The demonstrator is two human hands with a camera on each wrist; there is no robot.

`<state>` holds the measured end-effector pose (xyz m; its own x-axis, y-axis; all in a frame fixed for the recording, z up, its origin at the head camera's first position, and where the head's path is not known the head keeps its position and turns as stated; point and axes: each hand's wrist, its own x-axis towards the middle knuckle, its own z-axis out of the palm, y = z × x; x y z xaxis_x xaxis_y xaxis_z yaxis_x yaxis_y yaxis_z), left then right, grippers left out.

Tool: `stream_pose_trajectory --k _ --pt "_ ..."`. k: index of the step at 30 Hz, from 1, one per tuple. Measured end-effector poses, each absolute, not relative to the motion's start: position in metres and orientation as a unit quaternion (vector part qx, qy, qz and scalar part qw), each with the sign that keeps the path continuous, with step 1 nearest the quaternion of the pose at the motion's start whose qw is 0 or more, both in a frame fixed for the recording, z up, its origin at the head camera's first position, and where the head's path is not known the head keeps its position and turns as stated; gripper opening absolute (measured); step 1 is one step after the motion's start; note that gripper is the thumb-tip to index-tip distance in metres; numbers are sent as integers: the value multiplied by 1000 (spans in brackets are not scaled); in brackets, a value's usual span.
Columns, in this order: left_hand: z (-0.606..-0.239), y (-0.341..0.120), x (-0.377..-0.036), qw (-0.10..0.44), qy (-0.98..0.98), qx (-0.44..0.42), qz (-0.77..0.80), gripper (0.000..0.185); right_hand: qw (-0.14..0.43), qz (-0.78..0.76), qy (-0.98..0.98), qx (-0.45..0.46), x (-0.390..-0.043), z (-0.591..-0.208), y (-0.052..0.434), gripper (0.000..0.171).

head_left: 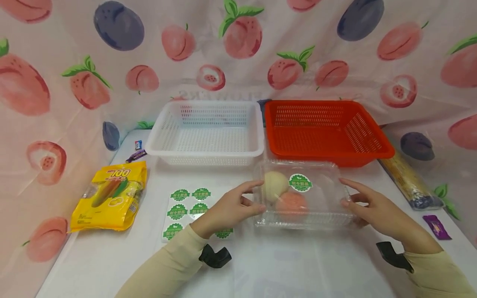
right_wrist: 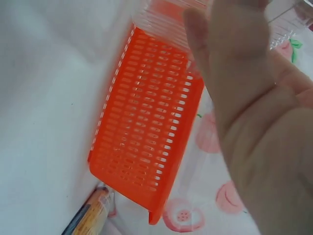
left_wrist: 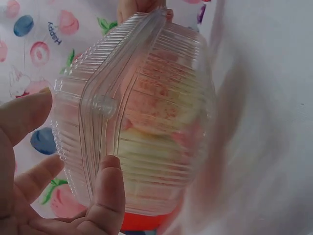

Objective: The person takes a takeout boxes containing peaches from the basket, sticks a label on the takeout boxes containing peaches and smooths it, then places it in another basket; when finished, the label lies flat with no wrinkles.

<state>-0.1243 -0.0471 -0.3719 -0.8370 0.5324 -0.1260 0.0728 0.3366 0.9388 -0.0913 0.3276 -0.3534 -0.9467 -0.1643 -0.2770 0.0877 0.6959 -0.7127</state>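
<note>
Left hand (head_left: 231,207), right hand (head_left: 376,209) flank clear clamshell box (head_left: 302,194), touching ends.

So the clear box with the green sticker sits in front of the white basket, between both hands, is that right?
Not quite: in the head view the clear box sits in front of the orange basket, not the white basket. It is between the left hand and right hand.

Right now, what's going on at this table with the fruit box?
A person has both hands on a clear plastic clamshell box resting on the white table. The left hand touches its left side, the right hand its right end. The box is closed, with two round fruits inside and a green sticker on the lid. Behind it stand a white basket and a red basket. A sheet of green stickers and a yellow snack bag lie to the left.
</note>
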Motion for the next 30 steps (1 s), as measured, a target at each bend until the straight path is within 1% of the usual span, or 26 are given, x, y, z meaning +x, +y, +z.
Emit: stream_pose_trajectory --k 4,9,13,16,22,30 --pt "-359 -46 -120 192 794 207 539 68 149 -413 898 -18 -83 -347 327 74" --pt "-345 -44 -120 163 792 218 547 66 114 -423 899 -20 -80 -336 326 71" --pt "-330 -42 -126 145 795 227 544 65 96 -435 895 -30 -82 -326 329 69" --pt "-318 -40 -134 143 797 231 539 64 79 -450 889 -44 -84 -322 331 66" --pt "-302 -33 -157 135 793 240 544 60 48 -467 881 -59 -100 -312 334 61" --pt "-289 -22 -190 122 796 234 544 60 52 -477 876 -43 -133 -295 341 66"
